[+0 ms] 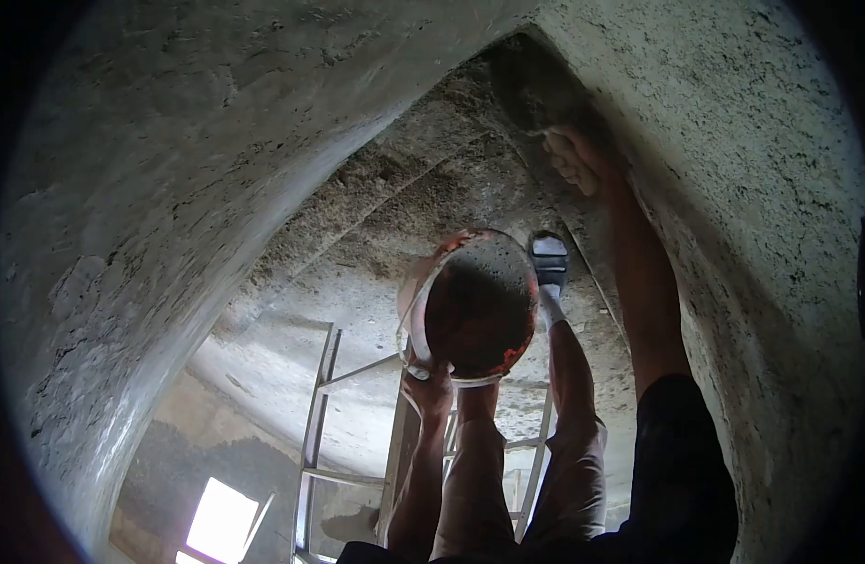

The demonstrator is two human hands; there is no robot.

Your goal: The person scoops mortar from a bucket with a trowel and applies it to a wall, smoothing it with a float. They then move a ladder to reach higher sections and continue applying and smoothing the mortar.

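My left hand (pixel 428 387) grips the lower left rim of a red bucket (pixel 524 354). The bucket is tilted with its mouth toward me, its inside dark and its upper wall speckled with grey mortar. My right hand (pixel 575 162) is stretched far forward, its fingers closed around the handle of a trowel (pixel 534 86). The trowel's wide blade is dark and in shadow, close to the corner where two plastered walls meet. Part of the handle is hidden inside the fist.
Rough plastered walls rise on the left (pixel 160 179) and right (pixel 733 160). My sandalled foot (pixel 549 258) stands on a mortar-stained surface (pixel 376 207) beyond the bucket. Metal scaffold frames (pixel 312 428) stand lower left, near a bright window opening (pixel 221 520).
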